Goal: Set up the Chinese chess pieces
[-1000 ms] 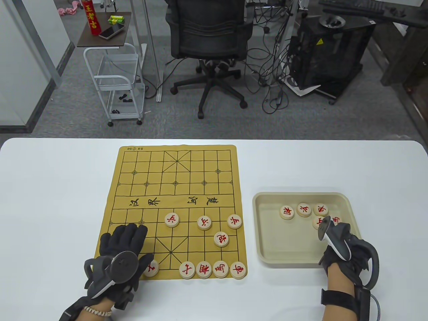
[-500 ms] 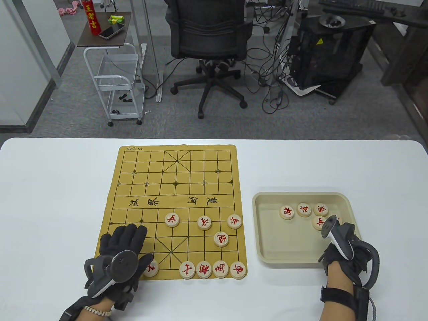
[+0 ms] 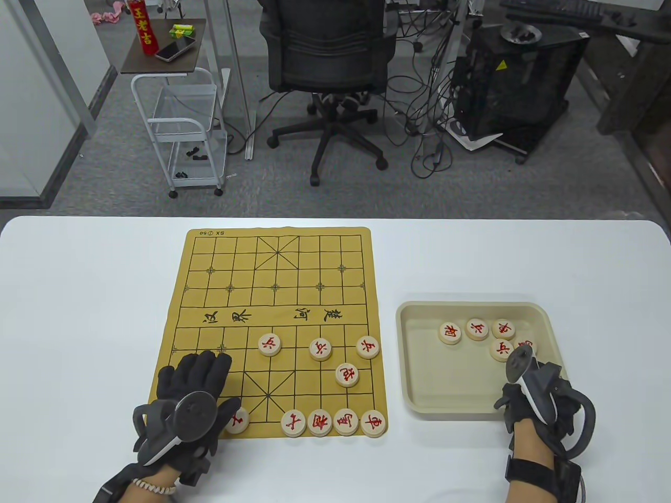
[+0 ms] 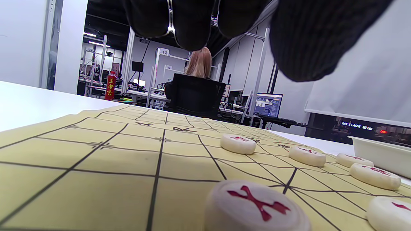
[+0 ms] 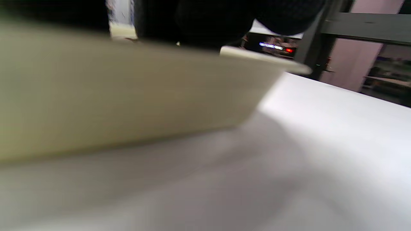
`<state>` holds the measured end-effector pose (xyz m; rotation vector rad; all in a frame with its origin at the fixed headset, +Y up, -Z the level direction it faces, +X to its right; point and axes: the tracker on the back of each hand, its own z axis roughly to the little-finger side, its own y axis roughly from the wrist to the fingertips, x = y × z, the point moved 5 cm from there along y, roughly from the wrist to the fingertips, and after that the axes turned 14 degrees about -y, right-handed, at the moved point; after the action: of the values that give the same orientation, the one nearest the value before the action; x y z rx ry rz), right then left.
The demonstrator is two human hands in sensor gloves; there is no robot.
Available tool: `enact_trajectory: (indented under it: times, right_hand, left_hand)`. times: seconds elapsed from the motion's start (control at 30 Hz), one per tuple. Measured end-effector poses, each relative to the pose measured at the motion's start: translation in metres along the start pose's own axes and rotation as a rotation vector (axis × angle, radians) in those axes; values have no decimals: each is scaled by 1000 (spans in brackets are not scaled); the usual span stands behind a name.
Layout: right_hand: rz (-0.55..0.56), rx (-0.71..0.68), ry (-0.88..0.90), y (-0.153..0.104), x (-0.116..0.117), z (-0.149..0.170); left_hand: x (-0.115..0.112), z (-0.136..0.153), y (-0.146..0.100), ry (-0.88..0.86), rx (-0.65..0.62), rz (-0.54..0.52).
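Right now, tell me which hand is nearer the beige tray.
Right. The right hand sits at the beige tray's near right corner; the left hand rests across the board, well left of it.

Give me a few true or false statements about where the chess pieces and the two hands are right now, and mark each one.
1. The left hand lies flat on the board with straight fingers. True.
2. The far half of the board, beyond the river, holds several pieces. False: it holds none; every piece on the board is on the near half.
3. Pieces remain in the beige tray. True: at least five show, one partly hidden by the right hand's tracker.
4. The right hand is placing a piece on the board. False: it is at the tray's near right corner, well off the board.
5. Four pieces sit side by side at the board's near right, ending in the corner piece. True.
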<state>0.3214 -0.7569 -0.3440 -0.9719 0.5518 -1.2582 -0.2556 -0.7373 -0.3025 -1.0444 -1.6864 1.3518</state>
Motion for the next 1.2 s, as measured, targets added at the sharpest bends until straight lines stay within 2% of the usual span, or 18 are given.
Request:
enact_trajectory:
  times: [0.07,0.17,0.27,0.4,0.5,0.6,0.7,0.83,1.03,1.2]
  right_hand:
    - [56,-72,48,-14,-15,-14]
    - [169,-220,90,-47,-48,-50]
    - [262,-402,148,-89,-82,-93]
    - [351,-614,221,-150,-112,-149]
    - [404,-728,245,-194,-120,-184]
    - [420,-816,279,-224,-113,-209]
    - [451,-855,207,-239,-105,-221]
    - [493,-861,200,-239,-100,-220]
    - [516,-859,233,-243,-106,-216]
    - [545,-871,245,-249,-111,-214]
  left_hand:
    - [1,-1,-1,1,-3,-1]
    - [2,-2,-2,1,-11,-9]
    - [0,-3,-2,11,-15,-4]
    - [-1,-5,-3,18,-22,1]
    - [-2,-5,-3,21,-24,3]
    - [-5,-7,-3,34,-30,15]
    - [-9,-11,-4,46,-43,33]
    - [-14,-24,-4,14,-72,71]
    - [-19,-60,4,-266,-94,154]
    - [-39,-87,17,-410,-68,228]
